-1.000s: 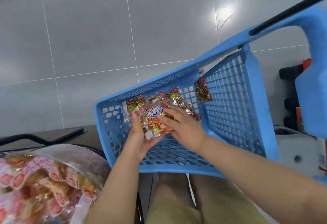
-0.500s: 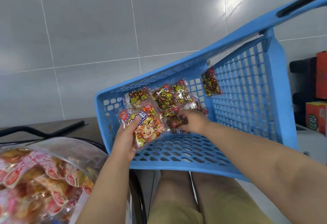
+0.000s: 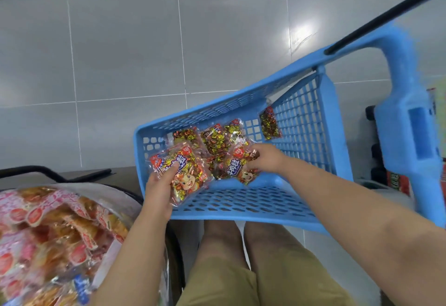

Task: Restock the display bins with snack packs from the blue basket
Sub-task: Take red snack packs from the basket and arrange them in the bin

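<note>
**Both hands on packs, basket not yet emptied**

The left hand [image 3: 158, 191] gripped a snack pack [image 3: 185, 172] with its thumb laid across the printed front and its fingers hidden behind. Whether more than one pack was in that grip could not be told. The right hand [image 3: 265, 158] was curled over the top edge of a second pack [image 3: 237, 168], which it grasped low inside the blue basket [image 3: 241, 217]. Just behind the two hands, several loose packs [image 3: 214, 139] lay overlapping in the basket's far corner. One lone pack [image 3: 269, 124] leaned against the mesh side wall, apart from the rest.

The film looked glossy, so the thumb-held pack could probably have slipped if it were carried one-handed. The second pack touched its neighbours, and pulling it out fast might have dragged one over the rim. The basket appeared tipped toward the person, which could have sent the loose packs sliding.

The basket stood on a pale grey tiled floor [image 3: 120, 52] that carried a bright glare spot, and its black handle [image 3: 386, 15] angled up to the right. The person's knees, in tan shorts [image 3: 241, 276], were just below the near wall. At lower left a clear bag of pink-labelled snacks [image 3: 48, 233] filled a dark-rimmed container, and cartons [image 3: 398, 182] sat at the far right.
</note>
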Available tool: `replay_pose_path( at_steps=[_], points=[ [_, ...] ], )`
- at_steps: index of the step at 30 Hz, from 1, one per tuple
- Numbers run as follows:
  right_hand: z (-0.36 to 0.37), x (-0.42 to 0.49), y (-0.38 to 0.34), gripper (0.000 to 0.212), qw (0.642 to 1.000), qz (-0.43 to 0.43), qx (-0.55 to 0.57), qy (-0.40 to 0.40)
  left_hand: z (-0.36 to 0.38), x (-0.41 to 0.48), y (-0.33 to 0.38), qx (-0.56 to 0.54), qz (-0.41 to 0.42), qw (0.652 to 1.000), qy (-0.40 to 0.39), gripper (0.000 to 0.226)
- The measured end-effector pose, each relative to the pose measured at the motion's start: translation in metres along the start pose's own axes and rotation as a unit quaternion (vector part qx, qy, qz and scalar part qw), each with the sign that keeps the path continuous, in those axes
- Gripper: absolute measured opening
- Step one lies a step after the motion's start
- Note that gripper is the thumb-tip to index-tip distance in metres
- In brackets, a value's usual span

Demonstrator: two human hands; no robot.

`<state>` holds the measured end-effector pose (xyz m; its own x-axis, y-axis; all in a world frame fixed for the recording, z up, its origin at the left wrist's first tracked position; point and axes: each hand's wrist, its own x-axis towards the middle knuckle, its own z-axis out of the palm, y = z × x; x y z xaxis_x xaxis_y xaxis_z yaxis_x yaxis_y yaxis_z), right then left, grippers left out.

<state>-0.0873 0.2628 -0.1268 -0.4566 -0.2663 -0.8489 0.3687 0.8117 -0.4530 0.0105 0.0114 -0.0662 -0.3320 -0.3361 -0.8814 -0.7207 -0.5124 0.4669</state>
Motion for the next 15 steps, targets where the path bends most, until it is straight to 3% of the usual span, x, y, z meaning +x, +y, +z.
replay_pose_path(
  at_steps=[3, 7, 9, 12, 15],
  points=[
    [-0.019, -0.032, -0.011, 0.049, 0.989, -0.013, 0.148, 0.022, -0.001, -0.025, 0.008, -0.025, 0.027, 0.999, 0.009, 0.031],
    [-0.037, -0.088, -0.040, 0.051, 0.964, -0.050, 0.262, -0.020, -0.006, -0.084, 0.010, -0.072, 0.066, 0.995, 0.022, 0.036],
    [-0.039, -0.111, -0.055, 0.032, 0.961, -0.084, 0.263, -0.028, -0.011, -0.114, 0.007, -0.097, 0.076, 0.992, 0.040, 0.031],
    [-0.034, -0.143, -0.085, 0.029, 0.956, -0.129, 0.256, -0.054, -0.026, -0.159, 0.002, -0.125, 0.099, 0.985, 0.064, 0.031],
    [-0.017, -0.168, -0.124, 0.031, 0.949, -0.153, 0.258, -0.100, -0.055, -0.201, 0.004, -0.139, 0.125, 0.978, 0.095, 0.060]
  ],
)
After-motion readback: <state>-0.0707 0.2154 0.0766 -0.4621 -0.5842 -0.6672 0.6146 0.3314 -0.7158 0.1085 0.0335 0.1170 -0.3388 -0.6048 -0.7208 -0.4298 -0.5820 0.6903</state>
